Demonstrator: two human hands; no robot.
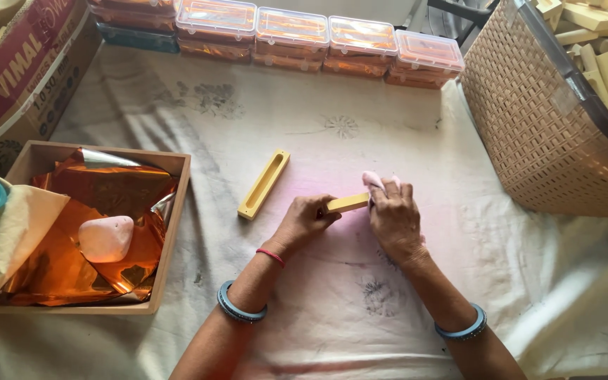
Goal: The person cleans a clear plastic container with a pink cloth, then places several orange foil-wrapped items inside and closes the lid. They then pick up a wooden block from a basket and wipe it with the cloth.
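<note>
My left hand (302, 222) grips one end of a short yellow bar (346, 203) held just above the white cloth. My right hand (393, 217) presses a pink cloth pad (374, 179) against the bar's other end, fingers curled over it. A second yellow bar with a long slot (264, 184) lies flat on the cloth to the left of my hands, apart from them.
A wooden tray (170, 232) at the left holds orange foil (65, 267) and a pink stone-like lump (106, 238). Clear plastic boxes (321, 39) line the far edge. A woven basket (536, 127) of yellow bars stands at the right; a cardboard box (22, 63) sits far left.
</note>
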